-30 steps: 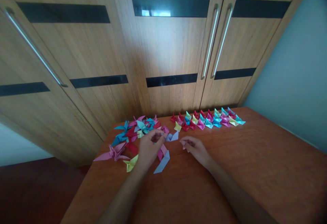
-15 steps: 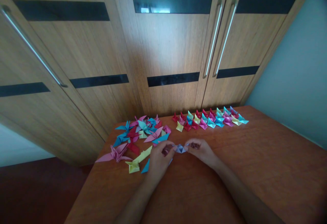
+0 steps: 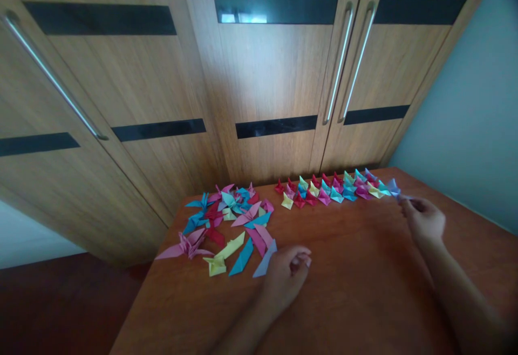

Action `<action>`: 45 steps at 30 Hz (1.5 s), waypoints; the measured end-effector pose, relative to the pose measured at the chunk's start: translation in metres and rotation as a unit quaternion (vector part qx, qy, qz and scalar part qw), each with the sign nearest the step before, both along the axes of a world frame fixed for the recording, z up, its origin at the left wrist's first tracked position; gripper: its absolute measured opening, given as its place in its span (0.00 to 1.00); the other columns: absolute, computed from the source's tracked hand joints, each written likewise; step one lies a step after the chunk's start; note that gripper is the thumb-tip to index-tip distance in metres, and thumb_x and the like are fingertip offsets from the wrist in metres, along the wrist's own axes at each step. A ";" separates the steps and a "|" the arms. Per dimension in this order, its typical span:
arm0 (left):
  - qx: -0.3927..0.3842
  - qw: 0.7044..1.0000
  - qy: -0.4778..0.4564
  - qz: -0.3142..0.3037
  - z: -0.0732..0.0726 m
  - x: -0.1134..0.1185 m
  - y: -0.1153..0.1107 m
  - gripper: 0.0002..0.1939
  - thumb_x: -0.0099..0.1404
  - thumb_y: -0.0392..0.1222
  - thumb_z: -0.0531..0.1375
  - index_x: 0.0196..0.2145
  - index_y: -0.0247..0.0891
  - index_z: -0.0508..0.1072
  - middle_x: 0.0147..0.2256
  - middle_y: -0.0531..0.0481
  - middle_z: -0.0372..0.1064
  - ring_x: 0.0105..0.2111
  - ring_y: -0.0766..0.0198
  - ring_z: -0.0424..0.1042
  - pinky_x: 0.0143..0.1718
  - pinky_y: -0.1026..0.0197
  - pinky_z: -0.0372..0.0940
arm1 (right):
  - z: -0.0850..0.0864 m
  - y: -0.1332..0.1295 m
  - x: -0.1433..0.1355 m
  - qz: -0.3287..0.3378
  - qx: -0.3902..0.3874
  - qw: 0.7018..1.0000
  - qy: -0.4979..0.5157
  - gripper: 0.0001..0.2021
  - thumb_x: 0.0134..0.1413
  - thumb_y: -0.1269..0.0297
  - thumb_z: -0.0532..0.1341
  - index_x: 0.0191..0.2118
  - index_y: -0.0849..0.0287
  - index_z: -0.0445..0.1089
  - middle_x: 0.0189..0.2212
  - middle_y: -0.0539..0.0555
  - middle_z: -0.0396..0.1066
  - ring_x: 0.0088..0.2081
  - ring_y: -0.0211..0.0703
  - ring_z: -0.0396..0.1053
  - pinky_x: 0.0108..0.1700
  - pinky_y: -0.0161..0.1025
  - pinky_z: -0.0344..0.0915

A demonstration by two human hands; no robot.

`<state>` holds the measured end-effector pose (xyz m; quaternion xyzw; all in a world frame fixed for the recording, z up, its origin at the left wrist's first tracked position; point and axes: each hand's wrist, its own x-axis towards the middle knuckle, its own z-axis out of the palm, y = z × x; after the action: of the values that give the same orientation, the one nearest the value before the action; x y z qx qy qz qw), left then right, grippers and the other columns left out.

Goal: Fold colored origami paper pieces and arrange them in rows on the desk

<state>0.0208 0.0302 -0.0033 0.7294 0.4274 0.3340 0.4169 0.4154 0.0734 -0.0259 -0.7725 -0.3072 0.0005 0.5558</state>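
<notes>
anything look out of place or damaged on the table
Nothing looks spilled or plainly damaged. The origami cranes on the left look untidy, overlapping at mixed angles, whereas the small origami boats farther right stand in neat rows.

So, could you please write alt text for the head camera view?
A right hand pinches a purple folded paper at the right end of rows of colourful paper shapes. The left hand is curled beside scattered folded papers on a table before wooden doors.
</notes>
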 end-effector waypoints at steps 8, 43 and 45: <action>-0.001 1.000 0.012 -0.020 -0.005 0.003 -0.003 0.11 0.61 0.37 0.55 0.39 0.41 0.75 0.34 0.51 0.75 0.32 0.64 0.72 0.33 0.65 0.63 | -0.019 -0.003 0.058 -0.003 -0.251 0.965 -0.071 0.10 0.34 0.56 0.68 0.25 0.53 0.74 0.23 0.60 0.69 0.20 0.43 0.57 0.28 0.43 0.51; 0.008 0.999 0.038 -0.027 -0.002 0.002 -0.003 0.12 0.61 0.36 0.54 0.39 0.40 0.75 0.33 0.52 0.74 0.31 0.66 0.70 0.33 0.66 0.62 | -0.013 0.026 0.049 0.033 -0.377 0.919 -0.106 0.24 0.48 0.51 0.60 0.49 0.59 0.73 0.42 0.73 0.70 0.39 0.57 0.69 0.30 0.46 0.53; 0.007 0.999 0.040 -0.031 -0.001 0.002 -0.004 0.12 0.61 0.36 0.54 0.39 0.40 0.75 0.33 0.52 0.74 0.31 0.66 0.70 0.33 0.66 0.62 | -0.012 0.027 0.052 0.036 -0.380 0.919 -0.101 0.24 0.48 0.52 0.61 0.49 0.59 0.73 0.42 0.73 0.70 0.38 0.55 0.69 0.30 0.45 0.53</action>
<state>0.0229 0.0266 -0.0043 0.7578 0.4185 0.2945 0.4048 0.4669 0.1004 -0.0379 -0.9098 -0.3660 0.0593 0.1864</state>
